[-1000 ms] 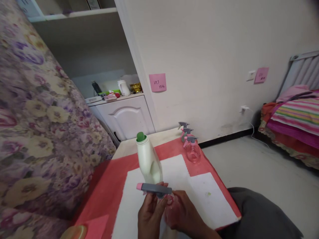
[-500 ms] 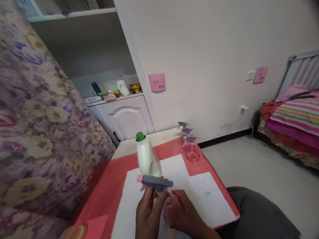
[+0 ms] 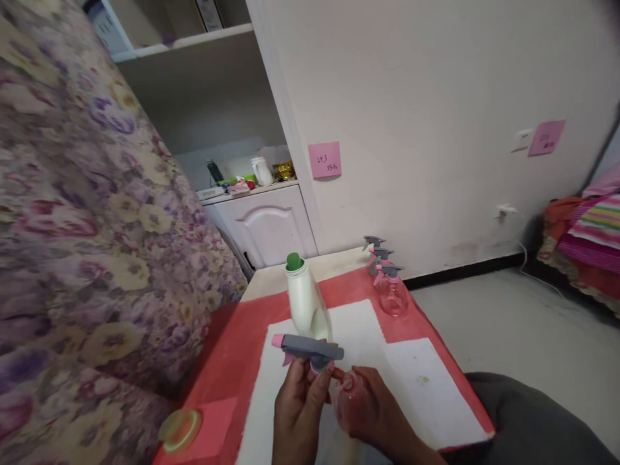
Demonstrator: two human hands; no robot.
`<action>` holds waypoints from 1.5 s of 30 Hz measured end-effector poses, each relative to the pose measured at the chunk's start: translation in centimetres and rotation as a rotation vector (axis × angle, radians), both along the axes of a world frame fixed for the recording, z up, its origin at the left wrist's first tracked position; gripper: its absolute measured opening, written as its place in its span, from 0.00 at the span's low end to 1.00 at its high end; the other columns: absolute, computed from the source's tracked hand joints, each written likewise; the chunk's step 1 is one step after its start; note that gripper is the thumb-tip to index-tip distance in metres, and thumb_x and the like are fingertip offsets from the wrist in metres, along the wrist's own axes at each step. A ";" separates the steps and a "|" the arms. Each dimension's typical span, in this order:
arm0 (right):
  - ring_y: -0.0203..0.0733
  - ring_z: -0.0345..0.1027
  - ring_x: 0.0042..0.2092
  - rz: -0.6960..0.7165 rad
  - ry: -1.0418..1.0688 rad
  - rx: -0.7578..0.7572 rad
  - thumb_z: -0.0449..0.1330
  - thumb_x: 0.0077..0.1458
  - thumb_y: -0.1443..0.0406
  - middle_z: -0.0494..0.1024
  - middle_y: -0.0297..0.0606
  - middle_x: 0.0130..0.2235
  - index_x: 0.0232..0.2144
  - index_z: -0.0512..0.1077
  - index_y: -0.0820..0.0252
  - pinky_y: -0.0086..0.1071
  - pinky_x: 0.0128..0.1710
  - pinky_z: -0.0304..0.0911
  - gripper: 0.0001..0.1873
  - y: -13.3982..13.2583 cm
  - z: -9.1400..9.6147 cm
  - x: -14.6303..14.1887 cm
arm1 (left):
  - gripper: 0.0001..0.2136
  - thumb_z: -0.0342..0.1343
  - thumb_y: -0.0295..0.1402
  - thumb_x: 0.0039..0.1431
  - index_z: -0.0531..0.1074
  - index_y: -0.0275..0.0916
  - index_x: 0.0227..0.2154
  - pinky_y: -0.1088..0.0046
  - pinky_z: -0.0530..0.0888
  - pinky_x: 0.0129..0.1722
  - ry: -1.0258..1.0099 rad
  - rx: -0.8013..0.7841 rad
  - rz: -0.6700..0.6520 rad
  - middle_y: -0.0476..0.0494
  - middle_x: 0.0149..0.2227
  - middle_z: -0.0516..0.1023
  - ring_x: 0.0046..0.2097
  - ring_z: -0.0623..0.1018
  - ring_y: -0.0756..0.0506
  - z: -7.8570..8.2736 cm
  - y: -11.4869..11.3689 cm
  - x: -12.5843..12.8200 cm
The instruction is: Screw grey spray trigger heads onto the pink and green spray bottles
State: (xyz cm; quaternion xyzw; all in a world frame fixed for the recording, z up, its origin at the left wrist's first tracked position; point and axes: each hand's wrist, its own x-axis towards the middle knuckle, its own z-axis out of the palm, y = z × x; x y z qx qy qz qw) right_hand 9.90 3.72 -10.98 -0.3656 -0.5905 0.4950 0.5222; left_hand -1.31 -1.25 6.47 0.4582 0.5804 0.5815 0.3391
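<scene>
The visible clothing is plain dark grey.

1. Shows cream table top at the far end, with red cover nearer.
2. Bears white paper across the cover's middle and right.
3. Supports a pale green jug, with its base hidden.
4. Carries three spray bottles near the far right edge.
5. Holds a round, yellow-rimmed item at near left.

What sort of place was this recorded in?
Probably a bedroom in a home: striped bedding shows at the right edge, floral fabric hangs at the left, and a white cabinet with household odds and ends stands against the wall.
</scene>
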 end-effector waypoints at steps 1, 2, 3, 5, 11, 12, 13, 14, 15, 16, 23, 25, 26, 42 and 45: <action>0.49 0.74 0.42 -0.010 -0.006 0.008 0.67 0.43 0.60 0.77 0.39 0.44 0.49 0.65 0.52 0.43 0.43 0.72 0.29 -0.1 0.0 -0.1 | 0.19 0.60 0.45 0.54 0.73 0.39 0.45 0.75 0.71 0.29 -0.018 0.019 0.028 0.46 0.33 0.79 0.29 0.72 0.49 0.5 -0.3 0.0; 0.49 0.74 0.43 -0.023 -0.021 0.019 0.67 0.43 0.62 0.76 0.39 0.44 0.49 0.64 0.53 0.43 0.44 0.71 0.29 -0.1 0.0 -0.1 | 0.19 0.60 0.45 0.54 0.73 0.40 0.45 0.75 0.71 0.29 -0.038 0.045 0.064 0.46 0.34 0.79 0.30 0.72 0.49 1.1 -0.6 -0.1; 0.50 0.74 0.44 -0.041 -0.044 0.029 0.66 0.42 0.63 0.76 0.40 0.44 0.49 0.64 0.53 0.43 0.45 0.71 0.30 -0.2 0.1 -0.1 | 0.19 0.60 0.44 0.54 0.72 0.40 0.46 0.75 0.71 0.29 -0.054 0.078 0.101 0.45 0.36 0.79 0.31 0.73 0.48 1.7 -0.8 -0.3; 0.50 0.73 0.45 -0.073 -0.093 0.038 0.65 0.42 0.64 0.75 0.40 0.45 0.49 0.65 0.54 0.43 0.47 0.70 0.29 -0.3 0.2 0.0 | 0.19 0.60 0.43 0.54 0.71 0.40 0.46 0.74 0.71 0.29 -0.069 0.161 0.186 0.44 0.39 0.79 0.33 0.74 0.47 2.9 -1.3 -1.0; 0.51 0.73 0.46 -0.079 -0.110 0.037 0.63 0.44 0.61 0.75 0.41 0.46 0.49 0.65 0.54 0.43 0.48 0.69 0.28 -0.5 0.0 0.0 | 0.16 0.56 0.45 0.56 0.71 0.42 0.42 0.75 0.68 0.31 0.316 0.086 0.324 0.49 0.36 0.75 0.36 0.73 0.47 3.7 -0.8 -8.0; 0.52 0.73 0.46 -0.084 -0.104 0.043 0.63 0.44 0.61 0.75 0.42 0.46 0.49 0.65 0.54 0.43 0.49 0.69 0.28 -0.5 -0.2 -0.1 | 0.16 0.55 0.47 0.56 0.70 0.42 0.42 0.74 0.67 0.30 0.442 0.025 0.299 0.50 0.33 0.74 0.34 0.73 0.47 3.0 -0.3 -9.8; 0.52 0.73 0.47 -0.090 -0.099 0.048 0.62 0.44 0.61 0.75 0.42 0.46 0.49 0.65 0.54 0.44 0.49 0.69 0.27 -0.5 -0.3 -0.1 | 0.16 0.54 0.47 0.57 0.70 0.42 0.41 0.73 0.67 0.31 0.605 -0.041 0.261 0.50 0.31 0.72 0.33 0.72 0.47 2.1 0.2 -11.6; 0.52 0.72 0.47 -0.099 -0.096 0.053 0.62 0.45 0.60 0.75 0.42 0.46 0.49 0.65 0.54 0.44 0.50 0.68 0.26 -0.4 -0.4 -0.2 | 0.15 0.52 0.46 0.58 0.69 0.41 0.40 0.72 0.67 0.32 0.784 -0.098 0.260 0.50 0.31 0.71 0.31 0.71 0.47 1.1 0.8 -13.2; 0.52 0.73 0.47 -0.107 -0.096 0.052 0.62 0.45 0.60 0.75 0.43 0.46 0.48 0.65 0.54 0.44 0.50 0.68 0.26 -0.5 -0.5 -0.3 | 0.13 0.48 0.44 0.61 0.68 0.41 0.41 0.71 0.67 0.34 0.955 -0.191 0.227 0.48 0.35 0.73 0.33 0.72 0.46 -0.1 1.4 -14.6; 0.52 0.73 0.47 -0.112 -0.096 0.047 0.61 0.46 0.59 0.75 0.42 0.46 0.48 0.65 0.54 0.43 0.50 0.69 0.25 -0.5 -0.5 -0.3 | 0.12 0.45 0.40 0.62 0.67 0.41 0.43 0.70 0.68 0.36 1.110 -0.288 0.178 0.46 0.38 0.74 0.36 0.73 0.45 -1.3 1.9 -15.7; 0.52 0.73 0.47 -0.077 -0.116 0.024 0.63 0.43 0.59 0.76 0.41 0.47 0.49 0.67 0.53 0.41 0.49 0.70 0.27 -0.4 -1.1 -0.2 | 0.10 0.47 0.25 0.55 0.72 0.40 0.36 0.72 0.67 0.40 1.286 -0.489 -0.006 0.42 0.40 0.77 0.42 0.76 0.44 -8.3 3.4 -17.6; 0.53 0.74 0.47 -0.057 -0.100 0.013 0.63 0.43 0.59 0.76 0.42 0.47 0.49 0.66 0.52 0.40 0.48 0.71 0.28 -0.3 -1.4 -0.3 | 0.11 0.47 0.24 0.55 0.73 0.39 0.34 0.70 0.66 0.41 1.318 -0.526 -0.015 0.41 0.39 0.78 0.42 0.76 0.43 -9.4 3.3 -17.6; 0.53 0.74 0.47 -0.047 -0.085 0.006 0.63 0.44 0.58 0.76 0.42 0.47 0.50 0.66 0.52 0.40 0.47 0.71 0.28 -0.3 -1.5 -0.4 | 0.11 0.46 0.24 0.56 0.73 0.38 0.34 0.70 0.66 0.41 1.327 -0.538 -0.018 0.40 0.39 0.78 0.42 0.76 0.42 -9.8 3.1 -17.7; 0.53 0.72 0.51 -0.077 -0.134 0.049 0.62 0.46 0.61 0.75 0.43 0.49 0.50 0.67 0.52 0.42 0.51 0.69 0.26 -0.7 -0.6 -0.1 | 0.20 0.39 0.24 0.61 0.70 0.33 0.52 0.65 0.65 0.55 1.345 -0.503 0.120 0.34 0.55 0.73 0.55 0.72 0.41 -14.8 2.4 -19.6; 0.55 0.69 0.55 -0.042 -0.163 0.016 0.62 0.41 0.64 0.73 0.44 0.53 0.53 0.66 0.54 0.42 0.54 0.67 0.32 -0.6 -0.9 0.2 | 0.23 0.39 0.21 0.60 0.66 0.33 0.57 0.65 0.63 0.60 1.353 -0.486 0.155 0.34 0.61 0.68 0.61 0.68 0.41 -15.6 2.2 -19.7</action>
